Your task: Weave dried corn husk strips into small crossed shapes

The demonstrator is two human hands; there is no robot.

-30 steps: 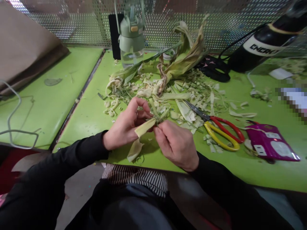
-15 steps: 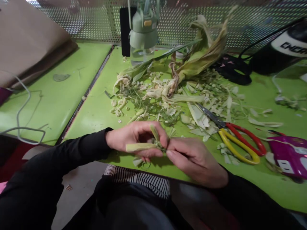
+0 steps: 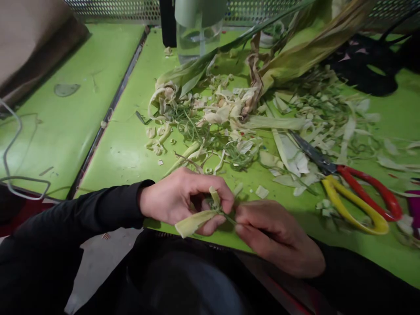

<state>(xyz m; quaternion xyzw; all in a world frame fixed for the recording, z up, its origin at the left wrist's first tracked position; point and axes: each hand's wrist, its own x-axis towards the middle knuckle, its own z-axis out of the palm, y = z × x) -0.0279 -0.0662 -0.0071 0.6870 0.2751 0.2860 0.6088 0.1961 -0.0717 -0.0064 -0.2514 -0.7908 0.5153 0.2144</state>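
Over the table's near edge, my left hand (image 3: pixel 188 197) pinches a small knotted piece of corn husk (image 3: pixel 195 222) between thumb and fingers. One pale, flat flap of it sticks out toward the lower left, and a shorter bit points up. From its knot a thin green strand (image 3: pixel 230 219) runs to my right hand (image 3: pixel 278 238), whose closed thumb and forefinger grip the far end. The strand looks taut. Scissors (image 3: pixel 315 155) with one red and one yellow handle lie to the right, blades pointing away from me, apart from both hands.
Husk scraps (image 3: pixel 226 113) and shreds cover the green table (image 3: pixel 111 162). Behind them are large husk leaves (image 3: pixel 305 48), a water bottle (image 3: pixel 198 39) and a black mask-like object (image 3: pixel 364 65). A brown paper bag (image 3: pixel 33 43) stands left; a white wire (image 3: pixel 11 135) curves below it.
My right hand has drawn slightly away from the left, exposing the strand between them. The pale husk flap now angles downward. The view has tilted down and moved closer.
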